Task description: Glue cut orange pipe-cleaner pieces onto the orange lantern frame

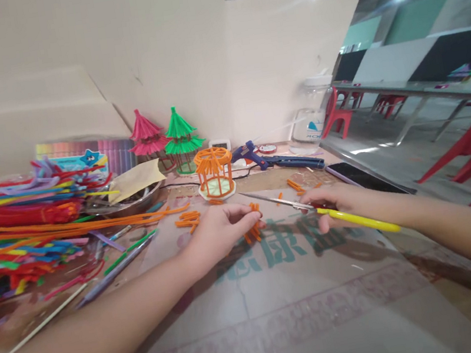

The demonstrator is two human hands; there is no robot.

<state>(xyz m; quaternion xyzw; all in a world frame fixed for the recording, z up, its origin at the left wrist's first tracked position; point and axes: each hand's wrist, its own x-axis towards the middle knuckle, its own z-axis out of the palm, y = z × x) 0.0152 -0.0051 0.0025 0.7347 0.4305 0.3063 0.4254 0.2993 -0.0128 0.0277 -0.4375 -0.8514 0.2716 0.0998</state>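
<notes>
Between the thumb and fingers of my left hand (222,235) are short orange pipe cleaner pieces (253,234), gathered in a small bunch. My right hand (333,203) is closed on scissors (354,222) with yellow handles, their blades pointing left toward the bunch. Just behind my hands stands a small orange pavilion (215,170) of pipe cleaners on a pale round base. Cut orange pieces (188,221) lie to the left of my left hand, and other orange bits (295,185) lie beyond the scissors. A translucent printed sheet (258,322) is under both hands.
Piles of coloured pipe cleaners (16,235) cover the left side. Behind are a metal bowl (132,200), a pink pavilion (147,134), a green pavilion (180,137) and a marker set (89,155). A blue glue gun (254,155), pliers-like tool (298,160) and clear jug (312,110) stand right of them.
</notes>
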